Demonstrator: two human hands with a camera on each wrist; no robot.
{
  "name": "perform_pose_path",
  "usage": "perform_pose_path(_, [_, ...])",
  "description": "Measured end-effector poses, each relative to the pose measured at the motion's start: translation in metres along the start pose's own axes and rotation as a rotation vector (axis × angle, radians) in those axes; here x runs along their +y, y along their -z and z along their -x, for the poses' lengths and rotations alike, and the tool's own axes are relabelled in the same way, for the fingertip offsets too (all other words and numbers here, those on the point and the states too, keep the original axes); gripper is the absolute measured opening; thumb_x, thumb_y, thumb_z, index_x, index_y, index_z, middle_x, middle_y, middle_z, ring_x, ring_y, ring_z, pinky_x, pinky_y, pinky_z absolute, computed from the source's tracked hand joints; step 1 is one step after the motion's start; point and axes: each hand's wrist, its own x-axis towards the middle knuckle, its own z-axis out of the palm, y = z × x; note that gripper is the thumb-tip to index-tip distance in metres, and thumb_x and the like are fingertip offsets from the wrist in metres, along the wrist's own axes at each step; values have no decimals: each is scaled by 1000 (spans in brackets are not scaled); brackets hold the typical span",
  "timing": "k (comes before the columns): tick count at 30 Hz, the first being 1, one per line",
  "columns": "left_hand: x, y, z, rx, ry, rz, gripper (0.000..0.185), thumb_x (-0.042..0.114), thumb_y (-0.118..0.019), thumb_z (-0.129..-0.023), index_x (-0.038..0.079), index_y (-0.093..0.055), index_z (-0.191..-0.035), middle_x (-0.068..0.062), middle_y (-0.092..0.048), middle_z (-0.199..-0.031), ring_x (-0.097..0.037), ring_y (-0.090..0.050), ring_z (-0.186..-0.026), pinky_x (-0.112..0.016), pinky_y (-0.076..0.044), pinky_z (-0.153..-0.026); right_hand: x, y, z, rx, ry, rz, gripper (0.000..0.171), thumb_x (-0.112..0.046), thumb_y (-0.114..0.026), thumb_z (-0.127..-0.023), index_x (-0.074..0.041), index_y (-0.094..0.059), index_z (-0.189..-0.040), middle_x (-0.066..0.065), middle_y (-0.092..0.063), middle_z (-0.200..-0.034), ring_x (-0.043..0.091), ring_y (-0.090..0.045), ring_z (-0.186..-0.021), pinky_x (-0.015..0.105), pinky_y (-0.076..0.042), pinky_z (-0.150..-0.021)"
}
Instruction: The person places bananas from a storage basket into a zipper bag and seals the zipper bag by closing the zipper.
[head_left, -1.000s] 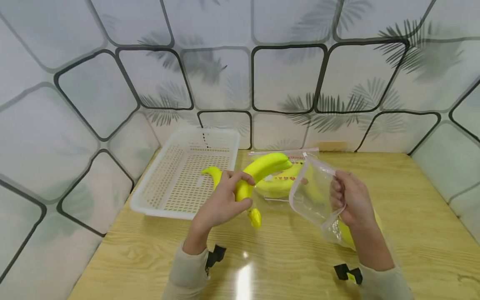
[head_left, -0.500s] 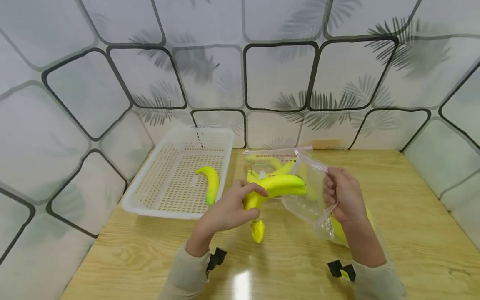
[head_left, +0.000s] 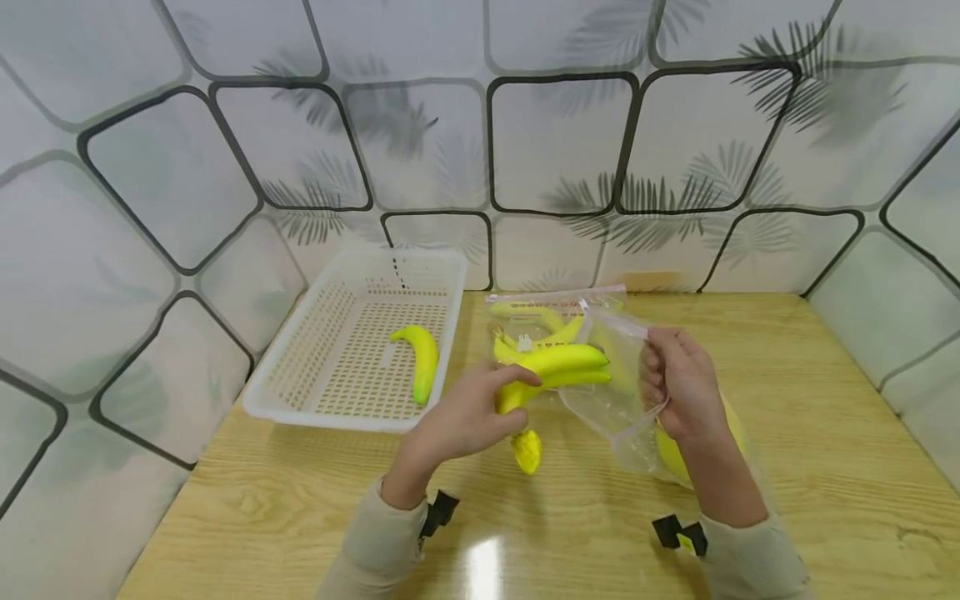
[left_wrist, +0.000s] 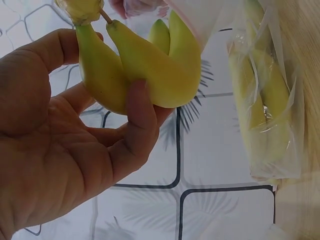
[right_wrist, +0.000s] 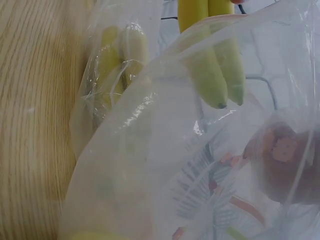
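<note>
Over a wood-grain table (head_left: 262, 500), the left hand (head_left: 472, 412) grips bananas (head_left: 562, 361); the right hand (head_left: 681, 382) clutches a clear bag (head_left: 603, 410).

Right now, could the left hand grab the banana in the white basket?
Probably not yet: the left hand holds a banana bunch. If emptied, likely yes, since the single banana lies close by in the open-topped white basket with nothing over it.
</note>
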Motion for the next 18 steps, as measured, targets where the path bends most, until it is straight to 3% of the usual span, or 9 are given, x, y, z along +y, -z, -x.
perform_pose_path(10, [5,-7,-1,-17,20,-27,37,17,-64,-89,19,-66,-125,-10,-54,-119,-15,-46,-74,-26,-42,-59,1,-2,1,-5,-5,26,23,-25,-51,-105,-12,-45,-86,-6,-46,-66,4,-37,-51,16,-30,-41])
perform_pose_path(18, [8,-10,-1,-40,7,-52,38,17,-63,-91,18,-65,-128,-11,-53,-127,-19,-48,-95,-28,-44,-69,1,-5,4,-6,-17,40,25,-26,-52,-104,-13,-46,-83,-6,-45,-66,4,-37,-51,16,-29,-42])
